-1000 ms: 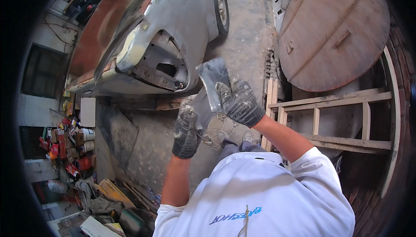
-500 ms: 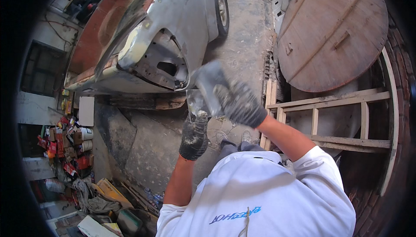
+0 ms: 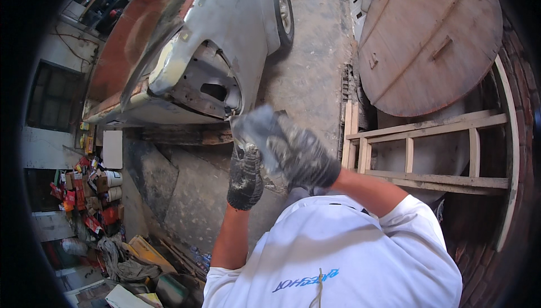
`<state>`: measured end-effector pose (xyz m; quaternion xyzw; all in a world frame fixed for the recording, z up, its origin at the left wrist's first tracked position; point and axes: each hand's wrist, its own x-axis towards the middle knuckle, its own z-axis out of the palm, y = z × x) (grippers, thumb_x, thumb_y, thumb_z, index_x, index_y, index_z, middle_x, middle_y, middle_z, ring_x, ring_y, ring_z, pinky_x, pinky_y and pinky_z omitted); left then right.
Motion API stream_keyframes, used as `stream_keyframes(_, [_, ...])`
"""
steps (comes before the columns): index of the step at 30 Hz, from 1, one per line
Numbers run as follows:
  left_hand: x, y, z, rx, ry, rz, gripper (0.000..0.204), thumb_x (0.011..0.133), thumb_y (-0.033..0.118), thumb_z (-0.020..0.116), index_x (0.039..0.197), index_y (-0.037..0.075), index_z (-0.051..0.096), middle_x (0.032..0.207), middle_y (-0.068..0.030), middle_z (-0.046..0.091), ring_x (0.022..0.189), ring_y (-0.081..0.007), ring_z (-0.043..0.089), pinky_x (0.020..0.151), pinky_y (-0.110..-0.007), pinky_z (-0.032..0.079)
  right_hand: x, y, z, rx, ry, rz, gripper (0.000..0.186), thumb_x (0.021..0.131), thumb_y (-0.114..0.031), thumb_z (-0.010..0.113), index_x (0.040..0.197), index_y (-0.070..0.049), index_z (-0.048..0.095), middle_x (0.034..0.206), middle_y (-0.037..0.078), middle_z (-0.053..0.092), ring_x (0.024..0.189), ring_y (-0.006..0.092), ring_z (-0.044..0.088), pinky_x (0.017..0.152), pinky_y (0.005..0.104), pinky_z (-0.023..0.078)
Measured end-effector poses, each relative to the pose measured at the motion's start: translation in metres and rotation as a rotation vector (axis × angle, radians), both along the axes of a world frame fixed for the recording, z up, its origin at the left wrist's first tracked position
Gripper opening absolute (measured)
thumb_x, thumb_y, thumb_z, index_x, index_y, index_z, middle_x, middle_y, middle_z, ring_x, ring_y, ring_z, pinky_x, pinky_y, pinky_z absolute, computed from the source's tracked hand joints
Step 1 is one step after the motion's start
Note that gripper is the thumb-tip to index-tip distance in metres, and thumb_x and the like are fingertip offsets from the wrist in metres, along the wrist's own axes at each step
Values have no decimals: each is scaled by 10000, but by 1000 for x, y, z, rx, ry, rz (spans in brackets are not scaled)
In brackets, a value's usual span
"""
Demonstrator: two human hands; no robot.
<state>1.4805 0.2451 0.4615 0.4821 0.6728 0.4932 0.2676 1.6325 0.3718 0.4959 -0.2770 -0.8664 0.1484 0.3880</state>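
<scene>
Both hands wear dark work gloves smeared with pale material. My right hand [image 3: 309, 160] is closed on a flat grey putty spreader [image 3: 256, 123], somewhat blurred by motion. My left hand [image 3: 245, 177] is closed just to its left, thumb up, gripping a second flat plate mostly hidden behind the spreader. The spreader lies across this plate, but I cannot tell whether they touch. Just beyond stands a car body [image 3: 234, 20] in patchy grey, with an open lamp recess [image 3: 211, 85] at its corner and pale filler along the edge.
On the right lean a round wooden board [image 3: 434, 43] and a wooden frame [image 3: 439, 130]. A heap of boxes and tubs [image 3: 93, 192] crowds the left, with rags [image 3: 121, 260] and scraps below. The car's wheel [image 3: 283, 18] stands on the concrete floor [image 3: 318, 43].
My right hand has swung the spreader down and left over the left hand's plate, which showed more plainly before. My left hand has shifted slightly left.
</scene>
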Motion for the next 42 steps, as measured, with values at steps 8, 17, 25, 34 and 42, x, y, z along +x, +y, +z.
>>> stream_keyframes(8, [8,17,28,6,-255,-189,527,932,276,575,1323,-31,398,1221,-160,522,1090,-244,512,958,-371,405,3,-9,-12,-444,133,171,402,893,-173,537,1194,92,505,1082,313,567,863,412,601,752,464,485])
stream_keyframes(17, [9,31,36,-119,-330,-328,533,845,307,695,1235,2,496,1152,-94,568,1052,-191,526,944,-358,425,16,12,-13,-594,91,502,425,821,-185,634,1159,55,536,1073,228,595,866,410,604,746,506,488])
stream_keyframes(25, [18,37,32,-129,-354,-336,599,878,260,653,1351,-5,400,1229,-90,541,1119,-153,486,979,-324,394,8,26,-6,-197,19,170,400,913,-231,536,1124,107,537,1076,322,560,941,422,605,801,436,504])
stream_keyframes(34, [28,58,31,162,-1067,61,294,875,34,622,1163,18,561,1071,-66,607,944,-159,606,849,-308,517,13,57,15,-713,483,22,324,927,-291,578,1147,-56,614,962,189,666,819,338,641,769,408,499])
stream_keyframes(42, [40,74,22,324,-819,196,308,889,29,596,1192,21,537,1111,-56,590,976,-147,583,874,-285,478,9,24,-26,-215,174,6,339,885,-184,572,1210,-87,582,763,141,655,615,260,629,578,377,487])
